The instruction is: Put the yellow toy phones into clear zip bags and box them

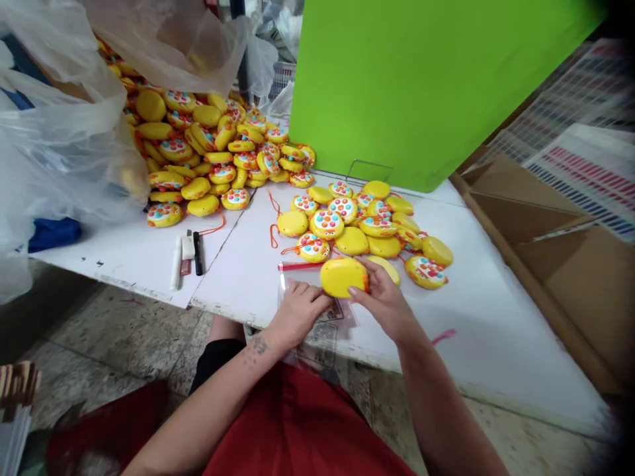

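Note:
My right hand [384, 297] grips a yellow oval toy [341, 277] by its right end, thumb in front, plain side facing me. Close to the toy's left edge, my left hand [300, 309] has its fingers bent together on a clear plastic bag [325, 334] with a pink zip strip [300, 266]. Part of the bag is hidden under that hand, and its lower end hangs over the table edge. Just beyond my hands lies a loose group of similar toys [351, 240], some showing white faces with coloured dots, some with orange cords.
A big heap of the same toys [198, 152] spills from a translucent plastic bag [74, 145] at the left. White and black pens [198, 254] lie nearby on the white table [496, 304]. A green panel [421, 86] stands behind; a cardboard box [550, 244] is at the right.

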Demonstrator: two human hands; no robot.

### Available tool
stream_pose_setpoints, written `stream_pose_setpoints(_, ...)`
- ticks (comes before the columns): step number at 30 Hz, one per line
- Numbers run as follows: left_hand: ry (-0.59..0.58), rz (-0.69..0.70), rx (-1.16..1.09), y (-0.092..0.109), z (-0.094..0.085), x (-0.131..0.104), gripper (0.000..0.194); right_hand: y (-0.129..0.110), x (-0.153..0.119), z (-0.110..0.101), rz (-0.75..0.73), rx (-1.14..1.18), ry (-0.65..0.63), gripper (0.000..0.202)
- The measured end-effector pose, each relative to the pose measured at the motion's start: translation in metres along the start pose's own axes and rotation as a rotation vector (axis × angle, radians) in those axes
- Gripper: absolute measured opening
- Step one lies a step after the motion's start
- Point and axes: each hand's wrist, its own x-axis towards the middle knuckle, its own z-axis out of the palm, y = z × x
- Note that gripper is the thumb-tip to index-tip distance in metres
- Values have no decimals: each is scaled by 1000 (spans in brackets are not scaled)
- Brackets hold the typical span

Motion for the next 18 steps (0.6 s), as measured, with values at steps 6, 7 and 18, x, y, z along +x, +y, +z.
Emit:
stream_pose_setpoints(6,110,-14,-10,1,2,-2,25,4,20,5,47,-84,-156,37)
stream_pose_setpoints(7,150,-7,-18,1,2,-2,23,4,23,9,43,-128,-202,36)
stream_pose_setpoints(18,129,-92,-308,-4,0,2,18,4,10,27,-177,-686,199,39)
